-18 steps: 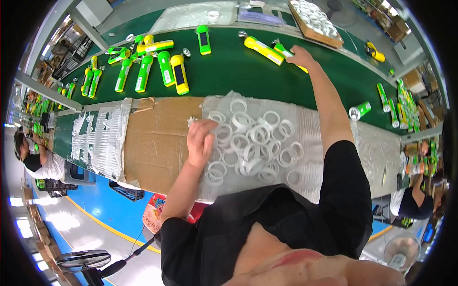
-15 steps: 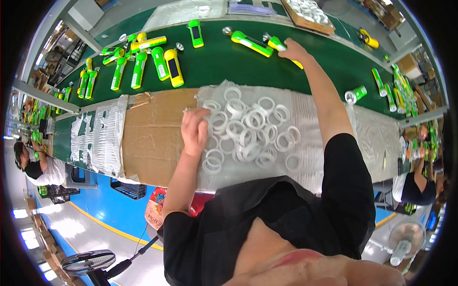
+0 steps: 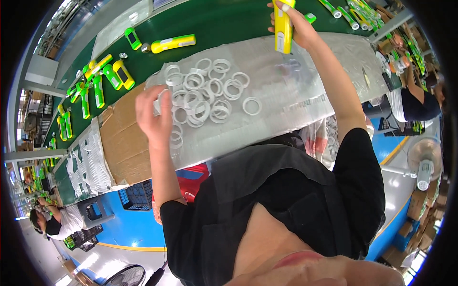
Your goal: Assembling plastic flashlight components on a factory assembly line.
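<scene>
1. Head view, hands: the right hand [image 3: 298, 26] wraps around a yellow flashlight [image 3: 283, 33], beyond and right of the ring pile [image 3: 201, 99]. At the pile's left edge, the left hand [image 3: 153, 117] curls, blurred, near a white ring; whether it pinches it, I cannot tell.
2. Surface: clear sheeting [image 3: 276, 88] lies under the pile, cardboard [image 3: 126, 143] left, a green surface [image 3: 229, 31] beyond.
3. Room: blue floor [image 3: 112, 226] and a seated co-worker [image 3: 69, 221] lie left of the pile, a fan [image 3: 423, 174] right.

The upper end of the yellow flashlight [image 3: 284, 31] in my right hand [image 3: 299, 25] is cut off, toward the table [image 3: 229, 28]'s far edge; my left hand [image 3: 153, 114] blurs.
</scene>
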Motion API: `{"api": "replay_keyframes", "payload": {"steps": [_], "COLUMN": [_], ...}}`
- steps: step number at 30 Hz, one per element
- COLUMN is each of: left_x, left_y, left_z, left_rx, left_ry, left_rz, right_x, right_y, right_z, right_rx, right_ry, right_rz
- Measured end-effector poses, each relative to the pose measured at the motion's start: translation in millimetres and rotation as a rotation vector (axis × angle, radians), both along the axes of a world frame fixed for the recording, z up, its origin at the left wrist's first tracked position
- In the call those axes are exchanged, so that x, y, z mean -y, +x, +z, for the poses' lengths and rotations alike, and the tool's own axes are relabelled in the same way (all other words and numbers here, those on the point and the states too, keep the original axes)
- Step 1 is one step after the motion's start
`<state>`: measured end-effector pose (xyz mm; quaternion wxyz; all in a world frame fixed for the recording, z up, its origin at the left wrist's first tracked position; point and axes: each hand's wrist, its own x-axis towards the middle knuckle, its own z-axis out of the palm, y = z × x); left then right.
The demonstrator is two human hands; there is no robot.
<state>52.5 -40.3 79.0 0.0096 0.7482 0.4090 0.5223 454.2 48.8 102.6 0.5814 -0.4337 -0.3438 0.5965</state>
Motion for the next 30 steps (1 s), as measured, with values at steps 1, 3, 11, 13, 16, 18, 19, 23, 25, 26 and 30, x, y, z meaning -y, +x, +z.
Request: {"api": "replay_keyframes", "payload": {"steps": [1, 3, 11, 13, 16, 18, 19, 23, 25, 26, 30], "left_x": [2.5, 16.8, 6.1, -20.7, -36.3, -42.2, -44.5, -53.0, -46.8, -43.6, -27.7], "left_y": [19.6, 67.9, 221.1, 249.0, 287.4, 302.6, 307.5, 308.6, 305.2, 300.4, 268.2], "left_z": [2.4, 4.0, -63.9, -81.5, -84.3, -88.4, -91.2, -105.3, -105.2, -105.2, -99.0], "left_rx": [-0.057, -0.084, -0.254, -0.267, -0.401, -0.45, -0.49, -0.448, -0.439, -0.44, -0.503], "left_ry": [0.017, -0.066, -0.271, -0.243, -0.448, -0.443, -0.444, -0.474, -0.446, -0.449, -0.298], "left_rz": [-0.084, -0.311, -0.546, -0.481, -0.343, -0.323, -0.297, -0.416, -0.433, -0.433, -0.442], "right_x": [16.7, 52.8, 151.7, 169.1, 194.0, 206.6, 211.4, 222.4, 225.4, 225.6, 224.3], "right_y": [11.4, 19.1, 43.5, 37.8, 39.3, 40.7, 42.3, 42.2, 40.7, 40.1, 34.5], "right_z": [-3.2, 2.0, -27.4, -30.7, -41.8, -47.2, -50.7, -60.5, -61.4, -61.6, -64.2], "right_rx": [0.101, 0.237, 0.214, 0.163, 0.133, 0.118, 0.112, 0.095, 0.054, 0.052, 0.089], "right_ry": [0.114, 0.257, 0.366, 0.33, 0.281, 0.25, 0.25, 0.219, 0.225, 0.222, 0.206], "right_rz": [0.029, 0.016, -0.305, -0.391, -0.413, -0.414, -0.421, -0.425, -0.426, -0.425, -0.354]}}
